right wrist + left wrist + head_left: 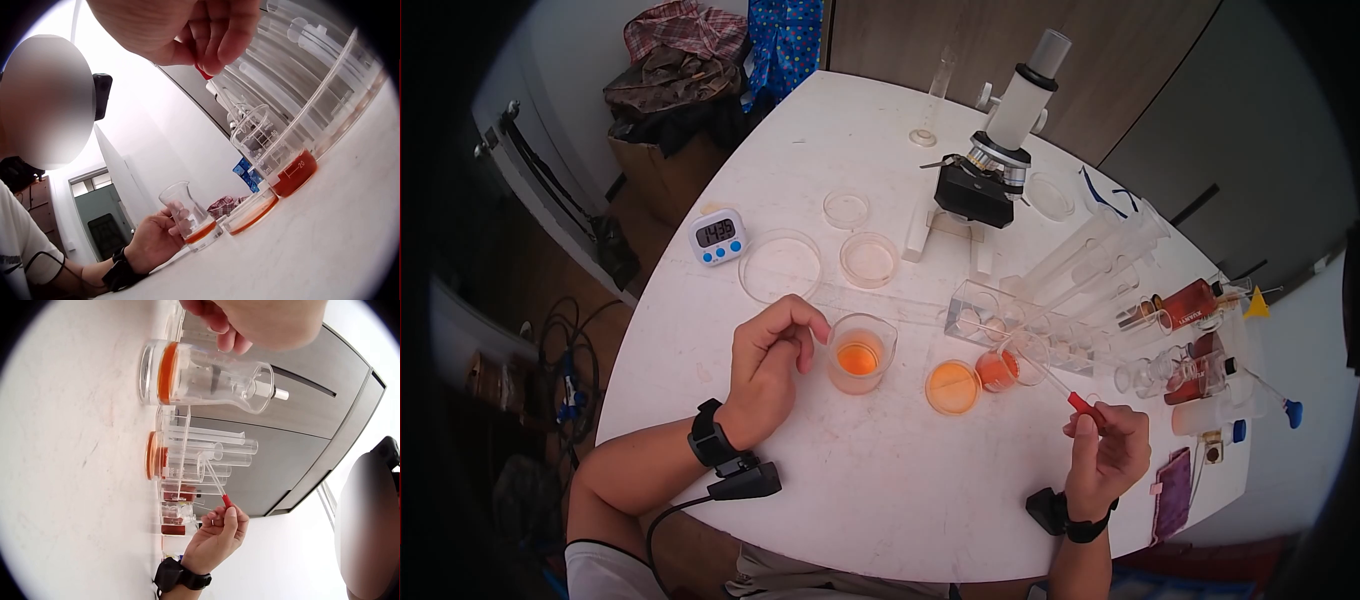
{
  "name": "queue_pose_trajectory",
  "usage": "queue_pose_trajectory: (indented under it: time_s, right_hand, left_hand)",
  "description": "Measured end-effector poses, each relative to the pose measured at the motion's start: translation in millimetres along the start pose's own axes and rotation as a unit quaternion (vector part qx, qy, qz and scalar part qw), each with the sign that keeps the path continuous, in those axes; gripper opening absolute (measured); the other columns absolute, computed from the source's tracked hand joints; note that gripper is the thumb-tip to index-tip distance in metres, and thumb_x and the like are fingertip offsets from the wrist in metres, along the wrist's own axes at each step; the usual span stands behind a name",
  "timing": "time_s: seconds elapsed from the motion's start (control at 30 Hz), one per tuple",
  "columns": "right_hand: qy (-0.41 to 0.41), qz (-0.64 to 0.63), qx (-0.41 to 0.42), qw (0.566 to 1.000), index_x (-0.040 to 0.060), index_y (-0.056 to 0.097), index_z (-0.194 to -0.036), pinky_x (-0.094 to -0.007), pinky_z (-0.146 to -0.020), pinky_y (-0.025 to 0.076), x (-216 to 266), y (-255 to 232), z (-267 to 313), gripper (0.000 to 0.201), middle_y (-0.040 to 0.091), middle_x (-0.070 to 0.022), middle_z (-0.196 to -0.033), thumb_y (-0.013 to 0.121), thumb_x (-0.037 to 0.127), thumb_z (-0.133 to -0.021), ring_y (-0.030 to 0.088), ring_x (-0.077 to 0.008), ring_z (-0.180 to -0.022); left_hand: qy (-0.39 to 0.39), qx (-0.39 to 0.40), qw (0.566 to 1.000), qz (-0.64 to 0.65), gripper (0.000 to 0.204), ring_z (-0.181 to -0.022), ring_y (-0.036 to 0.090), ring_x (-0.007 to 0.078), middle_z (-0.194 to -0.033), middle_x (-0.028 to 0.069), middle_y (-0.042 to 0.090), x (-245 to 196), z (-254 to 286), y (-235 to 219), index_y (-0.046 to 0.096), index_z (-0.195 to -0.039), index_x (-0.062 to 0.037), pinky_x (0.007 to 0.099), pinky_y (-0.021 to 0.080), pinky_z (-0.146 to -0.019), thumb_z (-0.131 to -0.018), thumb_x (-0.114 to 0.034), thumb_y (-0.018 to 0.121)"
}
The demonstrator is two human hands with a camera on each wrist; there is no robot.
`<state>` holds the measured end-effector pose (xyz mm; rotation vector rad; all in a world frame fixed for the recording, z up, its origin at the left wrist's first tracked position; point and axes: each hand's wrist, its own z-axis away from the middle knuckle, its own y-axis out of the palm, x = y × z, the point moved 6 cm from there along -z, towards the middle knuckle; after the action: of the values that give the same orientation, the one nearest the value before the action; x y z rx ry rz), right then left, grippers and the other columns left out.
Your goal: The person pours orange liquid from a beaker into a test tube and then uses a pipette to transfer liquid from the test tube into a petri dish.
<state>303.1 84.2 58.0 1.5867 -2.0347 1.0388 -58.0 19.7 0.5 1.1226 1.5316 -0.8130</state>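
My right hand [1108, 452] pinches the red rubber bulb [1084, 405] of a glass dropper [214, 475]. The dropper slants down into a small graduated beaker [297, 170] with red-orange liquid. Beside that beaker lies a petri dish [953, 388] of orange liquid. Farther left stands a clear lipped beaker [212, 384] with a shallow orange layer at the bottom. Loosely bent and holding nothing, the fingers of my left hand [766, 372] are right at this beaker's side.
An acrylic rack [968, 312] with test tubes stands behind the small beaker. Farther back are a microscope [1000, 150], a measuring cylinder [937, 95] and clear petri dishes [868, 260]. A timer [718, 238] sits at the left edge; reddish-brown bottles [1190, 303] crowd the right.
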Motion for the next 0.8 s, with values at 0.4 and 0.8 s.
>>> queue_pose_trajectory:
  time_s: [0.4, 0.8]
  right_hand:
    - [-0.064, 0.016, 0.194, 0.979, -0.0061, 0.070, -0.097, -0.0281, -0.062, 0.058, 23, 28, -7, 0.023, 0.074, -0.0158, -0.081, 0.082, -0.008, -0.078, 0.076, -0.0226, -0.068]
    - [0.001, 0.056, 0.253, 0.966, -0.0063, 0.070, -0.102, -0.0277, -0.066, 0.060, 19, 45, -5, 0.021, 0.076, -0.0151, -0.083, 0.081, -0.007, -0.083, 0.077, -0.0217, -0.071]
  left_hand:
    - [0.028, -0.011, 1.000, -0.007, 0.037, -0.084, 0.050, 0.0098, -0.106, 0.0046, 0.061, -4, -4, 4, 0.064, -0.103, -0.0011, 0.0242, 0.044, -0.079, -0.078, 0.012, 0.040]
    - [0.018, 0.000, 1.000, -0.001, 0.036, -0.075, 0.051, 0.0103, -0.097, 0.0064, 0.063, -3, -1, 2, 0.063, -0.095, 0.0011, 0.0238, 0.044, -0.072, -0.077, 0.014, 0.036]
